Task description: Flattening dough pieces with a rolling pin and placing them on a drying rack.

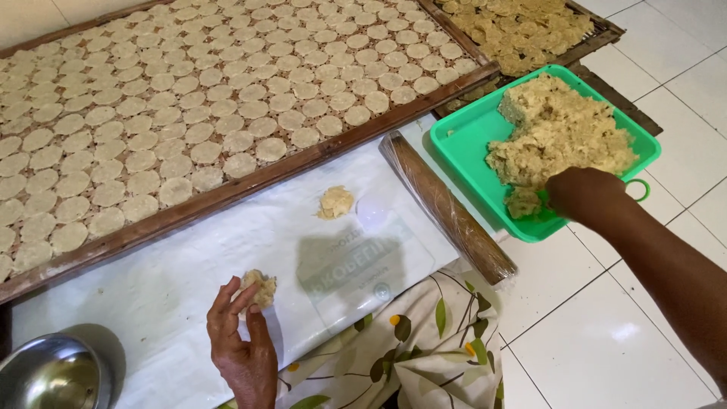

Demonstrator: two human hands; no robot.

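My left hand (241, 333) rests on the white plastic sheet (174, 273) and pinches a small lump of beige dough (261, 288) between thumb and fingers. My right hand (583, 195) reaches into the green plastic tray (462, 144) and digs its closed fingers into the big pile of dough (556, 132); whether it holds a piece is hidden. A second small dough lump (335, 203) lies alone on the sheet. A wrapped wooden rolling pin (447, 208) lies between the sheet and the tray.
A long wooden-framed rack (250, 182) holds several rows of flat round dough discs (227, 98). Another rack of discs (530, 30) sits at the top right. A steel bowl (49, 375) stands at the bottom left. Floral cloth (409, 348) covers my lap, and white floor tiles (606, 348) lie at right.
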